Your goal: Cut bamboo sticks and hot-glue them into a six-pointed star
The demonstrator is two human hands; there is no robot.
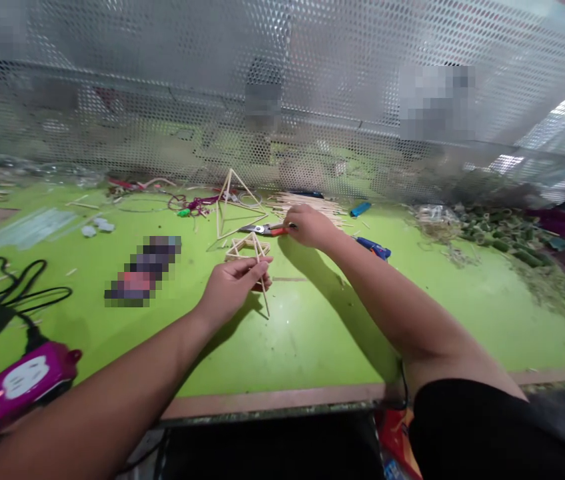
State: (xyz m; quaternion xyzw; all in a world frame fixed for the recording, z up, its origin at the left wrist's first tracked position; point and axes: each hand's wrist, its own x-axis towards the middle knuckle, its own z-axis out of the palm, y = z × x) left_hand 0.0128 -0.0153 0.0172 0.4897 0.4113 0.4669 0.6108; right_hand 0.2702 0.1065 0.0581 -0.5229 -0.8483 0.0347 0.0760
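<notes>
"What's in the left hand [235, 280]?"

"A small frame [259, 248] of thin, pale sticks. Its grip is narrow, thumb against fingers, holding the near side of that frame. One long stick juts out past the fingers toward the worktop [302, 353] edge; I can't tell whether it's joined to the rest."

"And where is the frame, exactly?"

"Over the middle of the green worktop, just nearer than the cutters [261, 229]. Whether it touches the surface, I can't tell."

"What about the right hand [307, 225]?"

"It's at the red handle of the cutters, fingers curled, back of the hand up. The blades point left. I can't tell whether that grip is closed around the handle, because the hand hides it."

"Anything near them?"

"A big frame [248, 193], pointed at the top, stands behind and slightly left of the small one. Loose sticks [330, 208] lie piled beyond the right hand. To their right is a blue block [360, 209], and nearer, past the right forearm, a blue tool [372, 249]."

"Farther out?"

"Purple string [202, 203] left of the big frame, green scraps [507, 233] well off to the right, and a magenta power strip [17, 390] at the near left. A mesh screen [282, 100] runs along the back."
</notes>
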